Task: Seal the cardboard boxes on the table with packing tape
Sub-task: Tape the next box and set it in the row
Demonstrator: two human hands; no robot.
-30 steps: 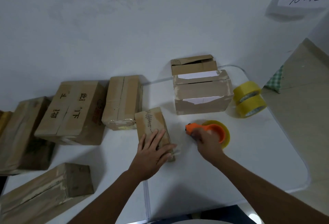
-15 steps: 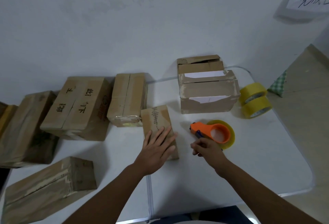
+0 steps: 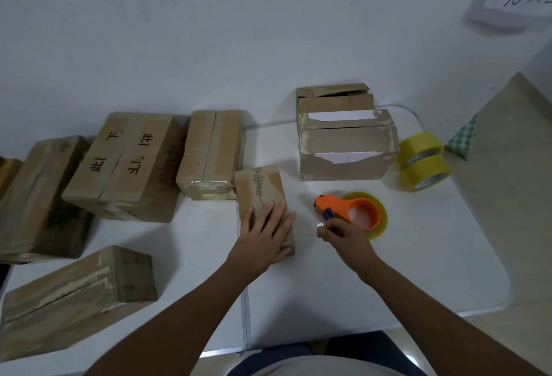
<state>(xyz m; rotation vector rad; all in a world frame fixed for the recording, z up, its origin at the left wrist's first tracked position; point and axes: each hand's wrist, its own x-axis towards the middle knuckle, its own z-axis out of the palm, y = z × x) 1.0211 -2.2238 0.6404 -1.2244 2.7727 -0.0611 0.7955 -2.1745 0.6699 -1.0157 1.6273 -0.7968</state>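
A small cardboard box (image 3: 258, 187) lies lengthwise at the middle of the white table (image 3: 418, 256), with a taped seam down its top. My left hand (image 3: 263, 236) lies flat on its near half with fingers spread and holds it down. To its right an orange tape dispenser (image 3: 348, 211) with a yellowish roll lies flat on the table. Just in front of it, my right hand (image 3: 343, 235) has its fingertips pinched on a small shiny tape end near the dispenser's nose.
An open-topped box (image 3: 343, 163) stands behind the dispenser, with two yellow tape rolls (image 3: 424, 160) to its right near the table edge. Several closed boxes (image 3: 125, 163) line the left side, and one (image 3: 68, 295) lies at the front left. A wall rises behind.
My right hand has let go of the dispenser, drawn back toward me and pinched at its nose. The left hand stays on the small box. The camera has shifted slightly.
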